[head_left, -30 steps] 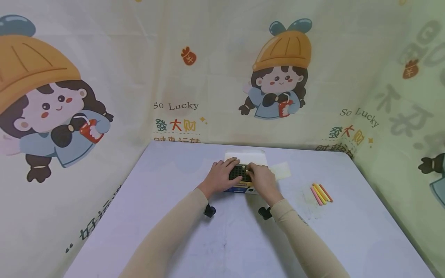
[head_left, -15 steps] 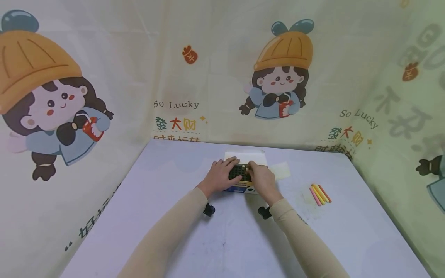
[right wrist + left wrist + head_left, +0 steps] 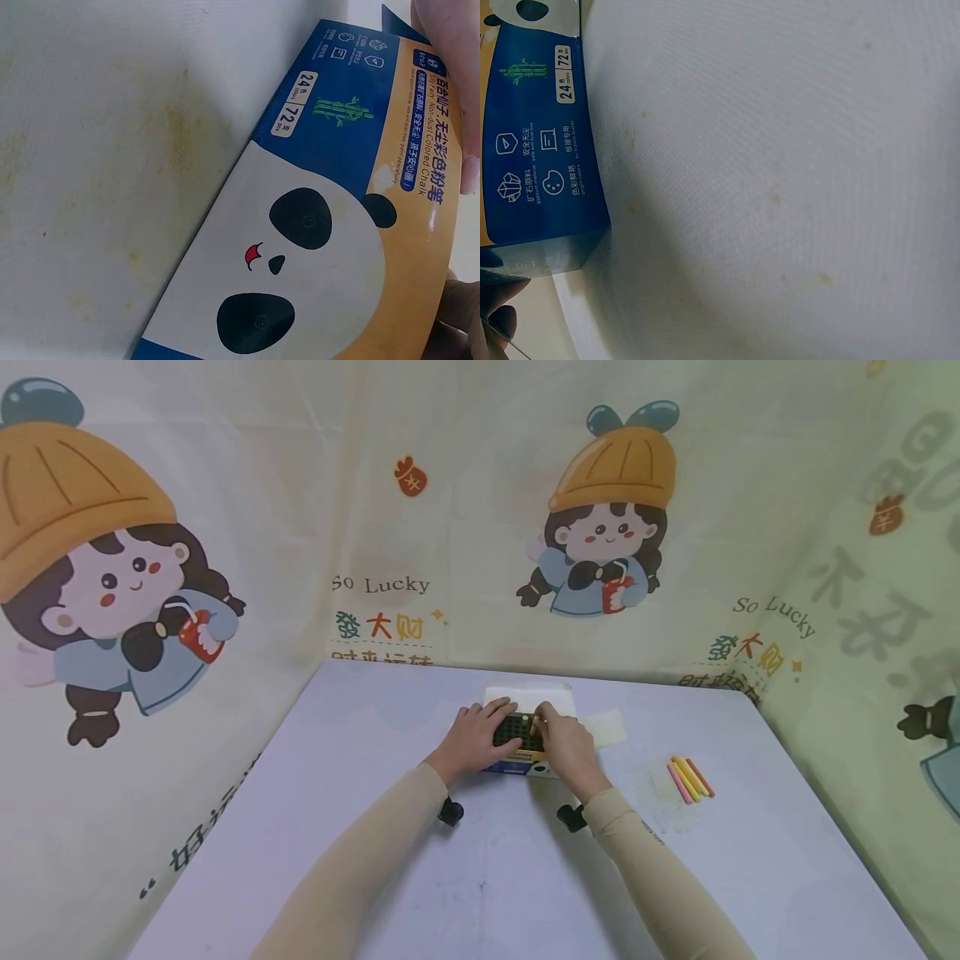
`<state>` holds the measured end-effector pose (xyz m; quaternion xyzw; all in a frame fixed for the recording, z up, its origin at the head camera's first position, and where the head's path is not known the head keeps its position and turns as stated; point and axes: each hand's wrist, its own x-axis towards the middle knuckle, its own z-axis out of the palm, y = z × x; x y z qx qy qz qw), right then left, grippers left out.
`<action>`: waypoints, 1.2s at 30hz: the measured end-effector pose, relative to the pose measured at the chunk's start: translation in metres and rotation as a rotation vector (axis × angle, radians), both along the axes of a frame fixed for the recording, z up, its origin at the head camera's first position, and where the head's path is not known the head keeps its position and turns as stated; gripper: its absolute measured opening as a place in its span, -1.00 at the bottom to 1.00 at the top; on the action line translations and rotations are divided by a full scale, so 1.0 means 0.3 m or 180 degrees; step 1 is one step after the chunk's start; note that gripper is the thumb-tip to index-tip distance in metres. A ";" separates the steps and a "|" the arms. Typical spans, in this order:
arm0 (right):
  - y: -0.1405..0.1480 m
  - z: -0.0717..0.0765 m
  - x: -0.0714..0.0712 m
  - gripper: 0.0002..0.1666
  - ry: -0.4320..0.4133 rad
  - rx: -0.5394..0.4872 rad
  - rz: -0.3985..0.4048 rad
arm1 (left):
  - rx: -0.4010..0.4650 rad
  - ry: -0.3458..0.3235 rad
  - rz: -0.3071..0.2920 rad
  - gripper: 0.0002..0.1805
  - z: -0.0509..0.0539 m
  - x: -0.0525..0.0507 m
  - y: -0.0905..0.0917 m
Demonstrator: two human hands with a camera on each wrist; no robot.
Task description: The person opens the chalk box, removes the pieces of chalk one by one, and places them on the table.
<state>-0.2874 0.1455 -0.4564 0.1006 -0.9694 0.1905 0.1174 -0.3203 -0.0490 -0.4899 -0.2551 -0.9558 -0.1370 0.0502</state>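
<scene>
One chalk box (image 3: 514,768), on the pale table (image 3: 300,860). My left hand (image 3: 474,739) lies spread across its left end; my right hand (image 3: 568,748) pinches a pale chalk stick (image 3: 534,725) at the dark holed tray (image 3: 512,732).

A cloth-walled booth (image 3: 780,485): cartoon-printed fabric (image 3: 480,543) hangs on 3 sides of a table (image 3: 780,877)
</scene>
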 end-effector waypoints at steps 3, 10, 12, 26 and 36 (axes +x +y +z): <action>-0.001 0.004 0.001 -0.83 -0.0010 -0.0030 0.0000 | 0.0005 0.0010 -0.0006 -0.17 -0.003 -0.003 0.000; 0.004 0.003 -0.008 -0.80 -0.0075 -0.0062 -0.0012 | -0.0003 0.0013 -0.0009 -0.17 -0.001 -0.005 0.000; 0.006 0.003 -0.009 -0.80 -0.0073 -0.0072 -0.0020 | -0.0022 0.0001 0.0002 -0.16 0.000 -0.004 0.000; 0.013 0.016 -0.004 -0.70 -0.0058 -0.0291 -0.0071 | -0.0055 0.0053 0.0002 -0.17 0.002 0.003 0.002; 0.023 0.021 -0.003 -0.66 -0.0188 -0.0491 -0.0092 | -0.0061 0.0058 0.0015 -0.16 0.004 0.002 0.003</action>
